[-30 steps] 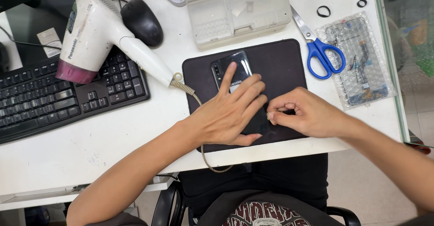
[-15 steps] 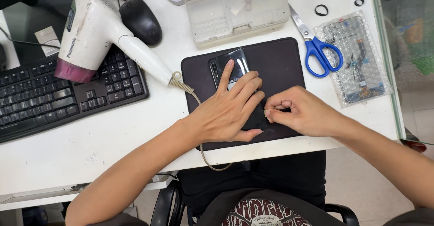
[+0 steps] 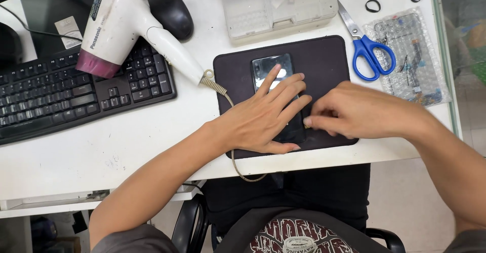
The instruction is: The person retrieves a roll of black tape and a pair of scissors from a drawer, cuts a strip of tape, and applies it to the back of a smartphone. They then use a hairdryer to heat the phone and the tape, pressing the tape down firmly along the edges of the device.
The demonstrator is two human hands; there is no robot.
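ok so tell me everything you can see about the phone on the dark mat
The phone is a dark, glossy slab lying flat and lengthwise on the dark mat, its shiny surface catching reflections. Only its upper part shows; the left hand lies spread flat over the lower part. The right hand is bunched at the phone's lower right edge, blurred, so whatever it pinches there cannot be made out.

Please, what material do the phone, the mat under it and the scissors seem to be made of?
Phone: glossy dark surface with reflections, probably glass. Mat: matte black, no shine, likely rubber or foam. Scissors: shiny grey blades, surely metal; smooth blue handles, apparently plastic.
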